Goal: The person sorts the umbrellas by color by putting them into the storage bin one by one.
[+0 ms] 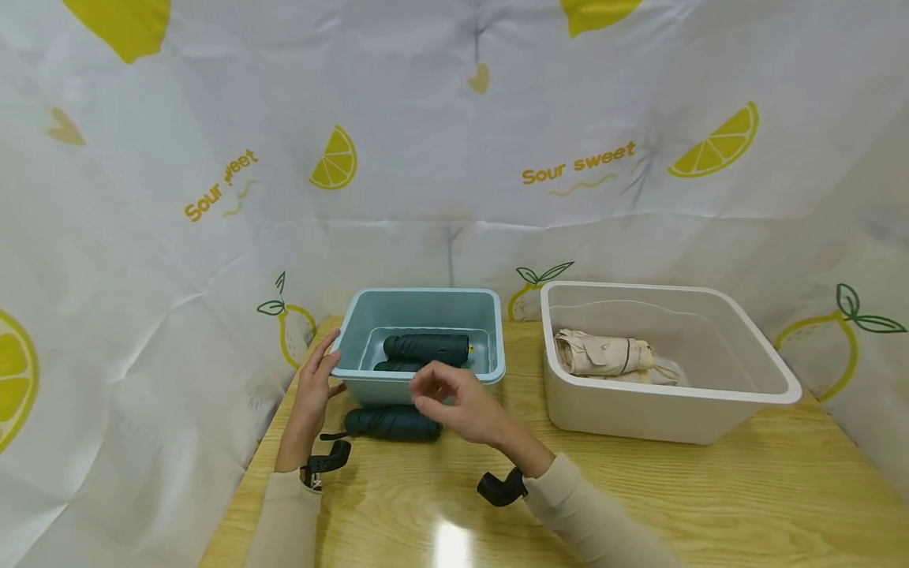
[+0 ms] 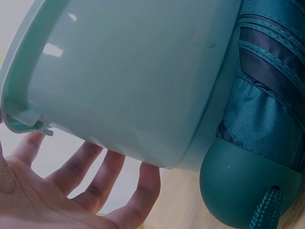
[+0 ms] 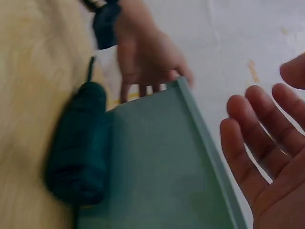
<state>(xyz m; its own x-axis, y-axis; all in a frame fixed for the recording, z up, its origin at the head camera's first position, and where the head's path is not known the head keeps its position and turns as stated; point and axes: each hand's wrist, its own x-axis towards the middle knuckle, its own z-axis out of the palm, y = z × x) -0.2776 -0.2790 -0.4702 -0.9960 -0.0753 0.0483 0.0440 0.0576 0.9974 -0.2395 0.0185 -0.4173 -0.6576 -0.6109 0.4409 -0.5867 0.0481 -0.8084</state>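
My left hand [image 1: 312, 388] touches the left wall of a light blue-green plastic bin [image 1: 419, 290]; in the left wrist view its spread fingers [image 2: 107, 176] lie against the wall. My right hand [image 1: 458, 402], fingers loosely bent and holding nothing, hovers at the bin's front rim. Inside the bin lies a dark green folded umbrella [image 1: 426, 348], with another dark green one [image 1: 398, 366] partly hidden beneath it. A third folded umbrella [image 1: 394, 424], dark green with a rounded cap and a cord, lies on the table along the bin's front wall.
To the right stands a larger off-white bin [image 1: 632, 410] with a beige folded umbrella [image 1: 600, 353] at its left end, overlapping more beige fabric. The wooden table [image 1: 398, 505] meets a white lemon-print sheet [image 1: 440, 158] at the back and sides.
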